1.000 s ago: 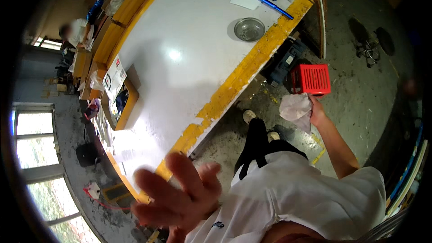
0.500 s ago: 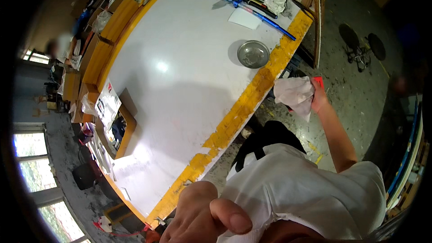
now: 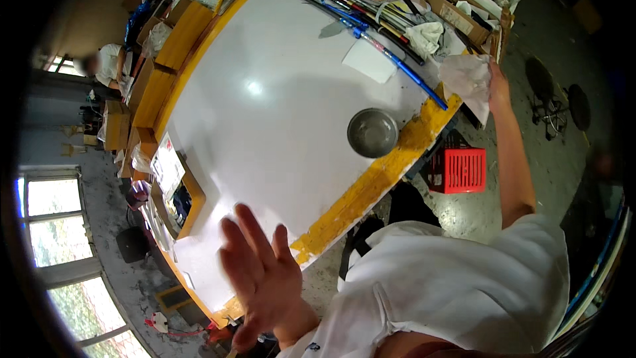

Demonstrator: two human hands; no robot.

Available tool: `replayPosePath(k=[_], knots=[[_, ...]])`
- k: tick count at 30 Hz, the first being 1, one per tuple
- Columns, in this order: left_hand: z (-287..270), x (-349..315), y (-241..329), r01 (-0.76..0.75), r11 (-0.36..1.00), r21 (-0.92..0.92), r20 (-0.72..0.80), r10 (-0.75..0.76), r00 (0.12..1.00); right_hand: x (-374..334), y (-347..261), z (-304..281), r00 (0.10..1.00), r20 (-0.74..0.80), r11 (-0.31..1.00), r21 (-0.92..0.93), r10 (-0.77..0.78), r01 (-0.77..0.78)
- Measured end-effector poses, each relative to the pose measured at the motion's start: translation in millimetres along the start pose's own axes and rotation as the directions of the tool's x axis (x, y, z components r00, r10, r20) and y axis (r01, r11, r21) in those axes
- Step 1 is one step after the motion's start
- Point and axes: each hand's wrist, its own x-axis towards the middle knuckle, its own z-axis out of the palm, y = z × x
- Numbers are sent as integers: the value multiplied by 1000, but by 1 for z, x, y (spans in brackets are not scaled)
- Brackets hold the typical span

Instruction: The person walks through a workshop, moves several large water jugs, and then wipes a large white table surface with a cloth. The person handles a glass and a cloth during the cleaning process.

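Observation:
My left hand is raised above the near part of the white tabletop, fingers spread and nothing in it. At the far right corner of the table, my right hand grips a whitish cloth that hangs down from it. Just left of that cloth lies a blue rod, its end reaching the yellow table edge. A round metal bowl stands by the right edge. Beyond it lies a white sheet.
Several rods, a crumpled white cloth and a cardboard box crowd the far end. A red crate stands on the floor at the right, near a black stool. Wooden boxes line the left edge. A person is at far left.
My right hand has carried the cloth forward to the table's far right corner, uncovering the red crate. My left hand has moved forward over the table, its fingers now spread.

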Motion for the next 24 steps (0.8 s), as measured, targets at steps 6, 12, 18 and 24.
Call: replayPosePath(k=[6,12,18,24], knots=[[-24,-26,-55,476,837,269,-447,-330,832,102,38,66,776,416,-63,-895,-475,442],[-36,-64,-76,864,495,91,-675,-608,419,149,75,151,791,591,-227,-801,-159,554],[-34,-72,-80,904,369,215,-553,-717,424,159,72,156,758,519,9,-823,-396,568],[-29,-83,-89,932,358,66,-570,-753,330,127,-1,148,897,442,998,64,-24,-5]])
